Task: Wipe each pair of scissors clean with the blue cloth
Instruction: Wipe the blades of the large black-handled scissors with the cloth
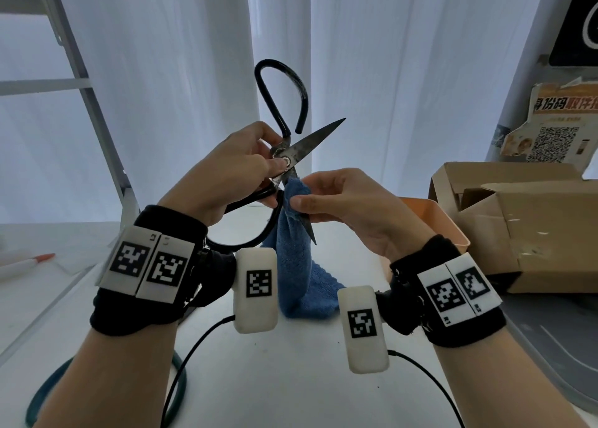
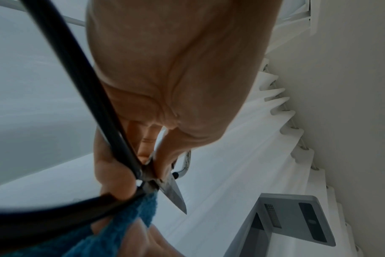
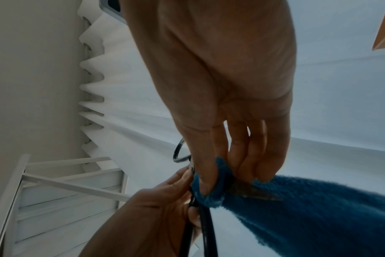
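left hand [image 1: 239, 165] grips black-handled dull steel scissors [image 1: 293, 155] at pivot | right hand [image 1: 339, 207] pinches soft blue terry cloth [image 1: 297, 265] round 5-o'clock blade | stiff, probably heavy; hold pivot, avoid points

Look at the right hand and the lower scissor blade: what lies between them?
The blue cloth. The right hand pinches it around the lower blade, so cloth separates them; the head and right wrist views show this.
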`<control>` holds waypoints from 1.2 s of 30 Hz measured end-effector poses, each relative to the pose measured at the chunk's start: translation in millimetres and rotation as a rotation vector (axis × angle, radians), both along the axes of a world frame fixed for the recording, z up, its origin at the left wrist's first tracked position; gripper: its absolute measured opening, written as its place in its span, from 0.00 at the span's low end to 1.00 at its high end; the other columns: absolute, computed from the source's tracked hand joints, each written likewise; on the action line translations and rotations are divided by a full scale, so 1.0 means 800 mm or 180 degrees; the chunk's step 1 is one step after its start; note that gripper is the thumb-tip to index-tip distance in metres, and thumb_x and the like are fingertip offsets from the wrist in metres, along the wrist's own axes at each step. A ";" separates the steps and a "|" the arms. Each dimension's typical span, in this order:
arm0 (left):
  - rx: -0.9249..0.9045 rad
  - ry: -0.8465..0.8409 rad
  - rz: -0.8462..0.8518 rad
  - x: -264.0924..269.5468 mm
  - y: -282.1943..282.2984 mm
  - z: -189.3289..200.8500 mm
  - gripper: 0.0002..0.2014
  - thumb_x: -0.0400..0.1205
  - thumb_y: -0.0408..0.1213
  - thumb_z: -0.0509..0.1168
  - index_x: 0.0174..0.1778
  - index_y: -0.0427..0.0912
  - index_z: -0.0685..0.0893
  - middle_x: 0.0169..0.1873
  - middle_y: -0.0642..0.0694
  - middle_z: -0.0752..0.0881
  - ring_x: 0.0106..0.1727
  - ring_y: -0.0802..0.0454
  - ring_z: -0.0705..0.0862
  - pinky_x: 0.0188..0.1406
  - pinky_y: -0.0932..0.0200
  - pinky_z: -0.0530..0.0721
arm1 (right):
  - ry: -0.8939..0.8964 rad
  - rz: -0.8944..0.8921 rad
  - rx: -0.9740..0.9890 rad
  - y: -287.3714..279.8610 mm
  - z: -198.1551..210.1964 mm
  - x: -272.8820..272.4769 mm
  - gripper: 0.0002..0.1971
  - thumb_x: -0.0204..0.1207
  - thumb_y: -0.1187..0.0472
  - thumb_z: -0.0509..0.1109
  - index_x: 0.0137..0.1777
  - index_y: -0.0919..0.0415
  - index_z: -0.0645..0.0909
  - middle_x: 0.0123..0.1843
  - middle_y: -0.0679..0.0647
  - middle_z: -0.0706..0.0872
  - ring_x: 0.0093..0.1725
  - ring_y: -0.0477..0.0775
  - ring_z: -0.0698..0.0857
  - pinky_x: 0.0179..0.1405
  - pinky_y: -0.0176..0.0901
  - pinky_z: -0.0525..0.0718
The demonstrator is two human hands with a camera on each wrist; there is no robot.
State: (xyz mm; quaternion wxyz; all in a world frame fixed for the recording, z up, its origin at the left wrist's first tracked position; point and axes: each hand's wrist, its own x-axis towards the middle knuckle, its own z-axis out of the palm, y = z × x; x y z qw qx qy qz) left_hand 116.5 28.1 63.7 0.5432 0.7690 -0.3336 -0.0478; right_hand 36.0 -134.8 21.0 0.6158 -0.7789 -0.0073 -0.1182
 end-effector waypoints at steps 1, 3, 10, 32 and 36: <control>0.0006 -0.0011 0.0003 0.000 -0.001 -0.001 0.06 0.86 0.30 0.65 0.57 0.41 0.81 0.44 0.43 0.80 0.26 0.53 0.84 0.34 0.52 0.89 | 0.0013 -0.0025 -0.0080 0.001 0.001 -0.001 0.12 0.76 0.66 0.77 0.58 0.69 0.88 0.56 0.65 0.92 0.58 0.62 0.90 0.67 0.57 0.85; 0.0009 -0.0029 0.0018 0.000 -0.003 -0.002 0.06 0.86 0.30 0.65 0.57 0.41 0.80 0.44 0.43 0.80 0.26 0.53 0.85 0.35 0.51 0.90 | 0.0029 -0.0097 -0.0215 0.001 0.002 -0.001 0.09 0.79 0.66 0.74 0.57 0.67 0.89 0.55 0.64 0.92 0.59 0.62 0.89 0.67 0.56 0.85; 0.0026 -0.0046 0.0044 -0.001 -0.005 -0.003 0.06 0.87 0.30 0.64 0.59 0.41 0.80 0.44 0.43 0.80 0.28 0.52 0.87 0.33 0.55 0.89 | 0.0000 -0.0304 -0.0310 0.006 0.000 0.000 0.07 0.80 0.61 0.74 0.49 0.65 0.88 0.45 0.60 0.90 0.42 0.52 0.85 0.53 0.43 0.85; 0.0537 -0.0375 -0.0186 -0.002 0.003 -0.008 0.33 0.73 0.40 0.80 0.71 0.61 0.74 0.40 0.51 0.86 0.32 0.60 0.81 0.23 0.70 0.76 | 0.0037 -0.0357 0.0353 0.013 0.005 -0.002 0.13 0.87 0.64 0.64 0.62 0.74 0.82 0.44 0.62 0.87 0.34 0.51 0.86 0.43 0.42 0.91; 0.0481 -0.0428 -0.0134 -0.002 0.008 -0.004 0.24 0.78 0.45 0.76 0.69 0.62 0.77 0.36 0.52 0.87 0.28 0.62 0.80 0.24 0.71 0.76 | -0.0015 -0.0296 0.0304 0.009 0.009 -0.006 0.10 0.87 0.64 0.64 0.60 0.71 0.82 0.45 0.60 0.86 0.33 0.49 0.85 0.42 0.41 0.89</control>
